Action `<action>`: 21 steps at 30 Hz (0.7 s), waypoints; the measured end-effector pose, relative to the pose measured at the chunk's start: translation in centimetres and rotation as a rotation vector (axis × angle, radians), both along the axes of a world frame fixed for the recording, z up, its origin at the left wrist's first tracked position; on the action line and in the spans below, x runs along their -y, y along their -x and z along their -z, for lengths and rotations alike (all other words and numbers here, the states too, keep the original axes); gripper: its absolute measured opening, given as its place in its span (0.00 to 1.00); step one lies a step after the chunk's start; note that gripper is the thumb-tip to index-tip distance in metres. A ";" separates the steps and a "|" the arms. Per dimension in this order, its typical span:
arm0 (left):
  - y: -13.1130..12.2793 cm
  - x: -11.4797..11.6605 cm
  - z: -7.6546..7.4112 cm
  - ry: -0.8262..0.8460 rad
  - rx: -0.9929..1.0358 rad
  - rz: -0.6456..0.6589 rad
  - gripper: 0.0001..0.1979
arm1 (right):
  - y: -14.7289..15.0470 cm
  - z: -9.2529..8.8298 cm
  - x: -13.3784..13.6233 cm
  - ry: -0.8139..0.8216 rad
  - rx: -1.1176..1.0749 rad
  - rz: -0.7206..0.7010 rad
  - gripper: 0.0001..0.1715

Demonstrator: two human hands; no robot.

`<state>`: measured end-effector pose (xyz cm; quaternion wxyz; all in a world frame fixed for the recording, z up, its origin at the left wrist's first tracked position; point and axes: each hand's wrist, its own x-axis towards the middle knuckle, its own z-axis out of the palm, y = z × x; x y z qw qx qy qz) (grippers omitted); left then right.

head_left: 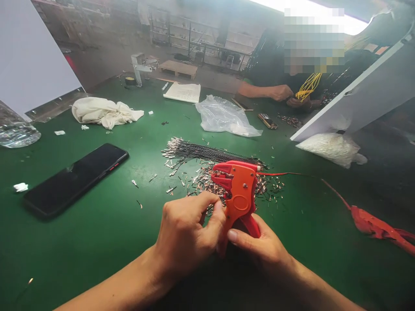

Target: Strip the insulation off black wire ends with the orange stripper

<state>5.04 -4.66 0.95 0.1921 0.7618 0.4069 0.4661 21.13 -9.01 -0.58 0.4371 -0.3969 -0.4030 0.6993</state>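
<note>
An orange and red wire stripper point(241, 185) stands upright in the middle, its jaws pointing left. My right hand point(264, 244) is closed round its handles. Thumb and forefinger of my left hand point(191, 229) are pinched together beside the stripper, just below its jaws; whatever they hold is too small or hidden to make out. Right behind the tool lies a bundle of black wires point(201, 151) with metal terminals at the left ends. Around and under the tool is a heap of short wire scraps and copper bits point(207, 181).
A black phone point(78, 179) lies left on the green table point(113, 255). Further back are a white cloth point(103, 111), a notebook point(183, 92) and a clear plastic bag point(227, 115). A red strap point(372, 222) runs from the right towards the stripper. Across the table, a person point(269, 91) handles yellow wires point(309, 86).
</note>
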 end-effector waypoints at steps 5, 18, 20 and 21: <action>-0.1 0.0 0.2 -0.015 0.000 0.012 0.08 | 0.4 0.1 0.1 -0.013 0.096 0.042 0.18; -0.3 0.2 1.0 -0.081 -0.012 0.092 0.05 | 0.2 0.6 0.9 0.067 0.309 0.093 0.33; -0.2 0.2 1.1 -0.098 -0.018 0.101 0.05 | 0.0 0.5 0.8 0.059 0.214 0.100 0.28; -0.1 0.2 1.1 -0.110 -0.022 0.098 0.05 | -0.2 0.4 0.7 0.046 0.135 0.102 0.24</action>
